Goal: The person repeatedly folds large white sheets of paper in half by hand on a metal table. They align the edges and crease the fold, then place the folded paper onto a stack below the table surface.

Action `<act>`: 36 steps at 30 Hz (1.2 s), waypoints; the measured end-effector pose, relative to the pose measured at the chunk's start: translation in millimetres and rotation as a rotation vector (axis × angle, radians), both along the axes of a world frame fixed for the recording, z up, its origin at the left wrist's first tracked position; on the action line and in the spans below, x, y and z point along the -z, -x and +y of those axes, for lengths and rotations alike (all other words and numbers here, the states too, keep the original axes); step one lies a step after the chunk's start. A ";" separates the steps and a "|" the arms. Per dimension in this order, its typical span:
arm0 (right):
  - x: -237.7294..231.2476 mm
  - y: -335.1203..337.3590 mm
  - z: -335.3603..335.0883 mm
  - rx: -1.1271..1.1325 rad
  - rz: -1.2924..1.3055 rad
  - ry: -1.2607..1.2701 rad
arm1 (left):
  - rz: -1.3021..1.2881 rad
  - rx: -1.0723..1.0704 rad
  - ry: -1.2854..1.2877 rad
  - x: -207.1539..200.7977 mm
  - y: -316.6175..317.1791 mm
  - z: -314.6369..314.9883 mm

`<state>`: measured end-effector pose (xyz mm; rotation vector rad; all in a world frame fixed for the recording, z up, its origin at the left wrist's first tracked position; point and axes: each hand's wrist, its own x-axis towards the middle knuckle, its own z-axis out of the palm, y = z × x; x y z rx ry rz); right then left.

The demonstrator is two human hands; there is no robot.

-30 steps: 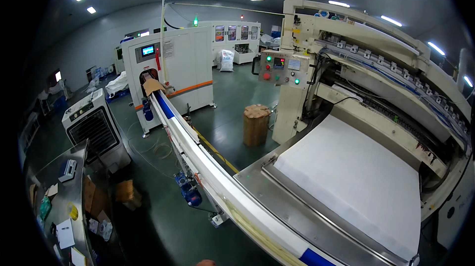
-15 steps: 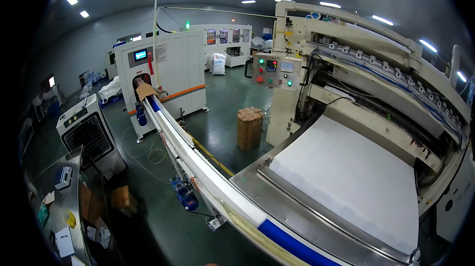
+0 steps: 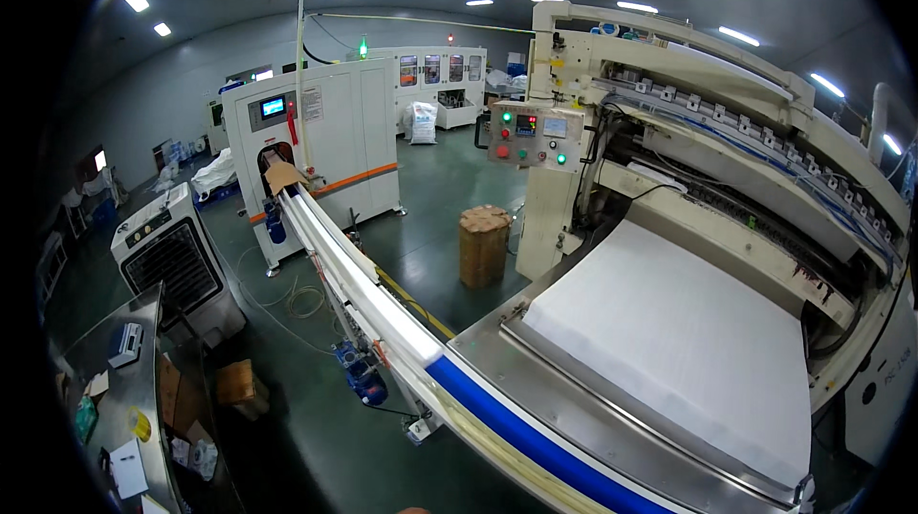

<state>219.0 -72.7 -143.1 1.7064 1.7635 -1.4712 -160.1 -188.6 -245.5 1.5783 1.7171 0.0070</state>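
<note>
A tiny sliver of skin shows at the lower edge, too little to tell which hand it belongs to or what its fingers do. Otherwise neither my left hand nor my right hand is in view. Below me runs a long narrow conveyor with a blue belt [image 3: 516, 437]. On its far part lies a long white roll or strip [image 3: 378, 299], leading toward a white cabinet machine [image 3: 349, 131]. A brown flap [image 3: 282, 175] hangs at that machine's opening. To the right, a wide white sheet or stack of sheets [image 3: 679, 342] lies at the mouth of a large cream machine [image 3: 545, 218].
A control panel [image 3: 536, 138] with lit buttons juts from the cream machine. A brown carton-like bundle [image 3: 484, 251] stands on the floor behind the conveyor. At left are an air cooler [image 3: 177, 261], a metal table [image 3: 120, 399] and a small carton [image 3: 242, 388]. Blue motors [image 3: 361, 378] hang beside the conveyor.
The white strip has slid along the conveyor away from me toward the white cabinet machine, baring more blue belt at the near end. The wide white sheet looks unmoved.
</note>
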 end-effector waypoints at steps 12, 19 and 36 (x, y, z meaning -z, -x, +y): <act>5.8 -14.9 0.3 0.024 -0.051 0.011 | -0.064 -0.076 0.177 -54.8 -16.8 11.0; 5.9 -14.1 -1.0 0.020 -0.059 0.017 | -0.059 -0.041 0.136 -44.8 -12.6 11.9; 9.0 -6.0 1.1 -0.006 -0.051 0.030 | -0.048 -0.108 0.104 -4.6 1.7 -3.8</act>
